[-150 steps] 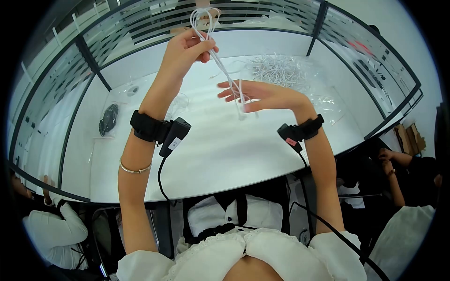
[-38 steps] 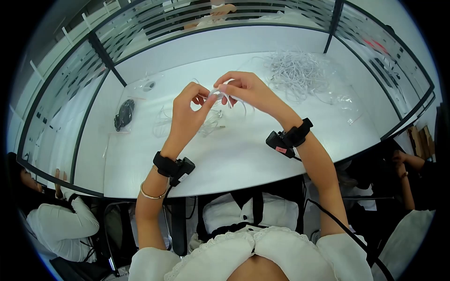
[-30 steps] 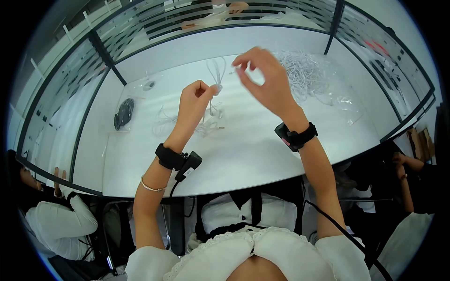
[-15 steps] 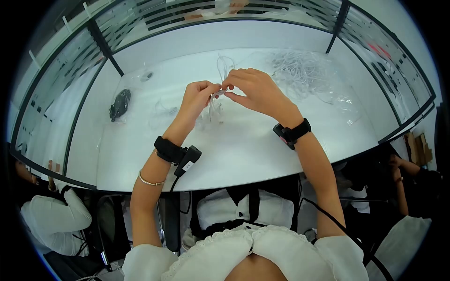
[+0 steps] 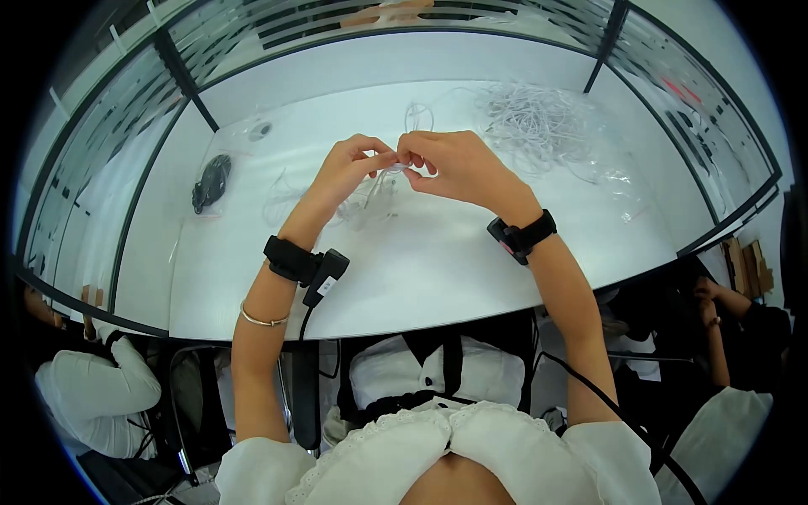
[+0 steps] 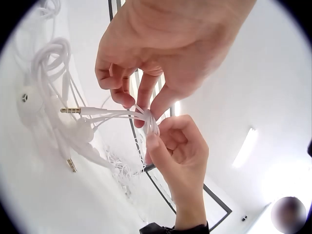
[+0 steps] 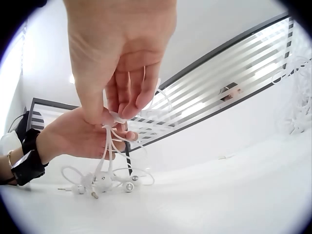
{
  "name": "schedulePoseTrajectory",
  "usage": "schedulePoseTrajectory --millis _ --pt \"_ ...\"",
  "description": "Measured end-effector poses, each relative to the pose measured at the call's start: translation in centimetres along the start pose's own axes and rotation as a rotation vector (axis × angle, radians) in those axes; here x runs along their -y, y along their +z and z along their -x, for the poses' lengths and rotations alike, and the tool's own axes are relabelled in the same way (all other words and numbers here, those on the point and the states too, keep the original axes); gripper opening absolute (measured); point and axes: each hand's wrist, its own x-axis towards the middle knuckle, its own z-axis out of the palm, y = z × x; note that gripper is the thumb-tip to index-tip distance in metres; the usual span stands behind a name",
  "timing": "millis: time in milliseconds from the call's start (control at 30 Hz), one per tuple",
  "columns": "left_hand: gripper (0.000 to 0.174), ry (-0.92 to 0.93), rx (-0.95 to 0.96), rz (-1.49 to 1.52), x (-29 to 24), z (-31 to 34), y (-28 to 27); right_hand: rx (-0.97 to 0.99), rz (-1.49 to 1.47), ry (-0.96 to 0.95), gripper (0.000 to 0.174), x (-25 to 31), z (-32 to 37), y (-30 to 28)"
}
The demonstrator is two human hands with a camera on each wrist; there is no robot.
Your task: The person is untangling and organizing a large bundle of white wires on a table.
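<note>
A folded bundle of white wired earphones [image 6: 150, 123] hangs between my two hands over the middle of the table. My left hand [image 5: 347, 168] pinches the wound middle of the cord with thumb and fingertips. Pressed close against it, my right hand [image 5: 468, 167] pinches the same wrap from the other side. In the left wrist view, a gold-tipped plug [image 6: 72, 110] sticks out of the held bundle. Cord loops rise behind the fingers in the head view. Below the hands, more white earphones [image 6: 30, 100] lie on the table; an earbud [image 7: 128, 187] shows in the right wrist view.
A large tangle of white cords [image 5: 534, 122] lies at the back right, beside clear plastic [image 5: 619, 189]. At the left is a bagged dark item [image 5: 212, 181]. Low partitions [image 5: 387, 59] enclose the white table [image 5: 404, 286]. Other people sit at both sides.
Earlier my left hand held the long cord loops up high. The right hand swung away about a second ago, then came back to the left and now pinches the wrap again.
</note>
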Motion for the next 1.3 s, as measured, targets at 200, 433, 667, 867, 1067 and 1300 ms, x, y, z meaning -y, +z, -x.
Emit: schedulePoseTrajectory --millis 200,433,667,867,1067,1300 --pt "0.024 0.041 0.109 0.068 1.0 -0.3 -0.9 0.03 -0.047 0.02 0.011 -0.1 0.1 -0.2" --pt "0.022 0.081 0.172 0.117 1.3 -0.6 -1.0 0.054 -0.202 0.132 0.01 -0.1 -0.1 -0.8" --pt "0.024 0.092 0.168 0.26 1.0 -0.6 -0.2 -0.102 -0.452 0.249 0.012 -0.7 -0.4 -0.8" --pt "0.018 -0.011 0.019 0.03 0.4 -0.3 0.0 -0.002 -0.314 0.235 0.013 -1.9 -0.1 -0.1" --pt "0.021 0.347 -0.112 -0.324 0.6 0.0 1.0 0.076 -0.025 0.181 0.011 -0.6 0.0 -0.2" --pt "0.029 0.04 0.052 0.117 0.0 -0.1 0.0 -0.128 -0.695 0.319 0.014 -1.9 -0.4 -0.8"
